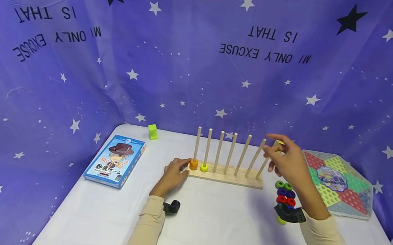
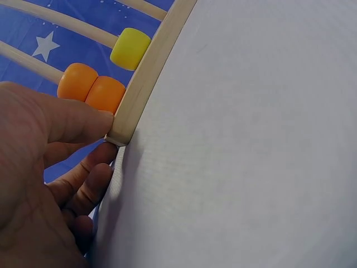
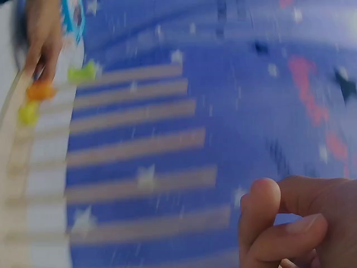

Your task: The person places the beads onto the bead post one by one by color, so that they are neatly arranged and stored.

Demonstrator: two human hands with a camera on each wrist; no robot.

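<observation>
A wooden peg stand (image 1: pixel 226 179) with several upright rods stands on the table. Two orange beads (image 1: pixel 193 164) are stacked on its leftmost rod, and one yellow bead (image 1: pixel 204 167) sits on the rod beside it. My left hand (image 1: pixel 174 174) pinches the left end of the base between thumb and fingers, close by the orange beads (image 2: pixel 92 88). My right hand (image 1: pixel 288 159) is raised near the tops of the rightmost rods, fingers loosely bent and thumb apart, with nothing visible between the fingertips (image 3: pixel 263 195). A bit of yellow (image 1: pixel 280 142) shows behind its fingers.
Green, blue and red beads (image 1: pixel 286 200) lie right of the stand, partly hidden by the right wrist strap. A Chinese checkers box (image 1: pixel 338 185) is at the far right. A blue card box (image 1: pixel 114 161) and a lime-green block (image 1: pixel 153 132) are on the left. A starry cloth hangs behind.
</observation>
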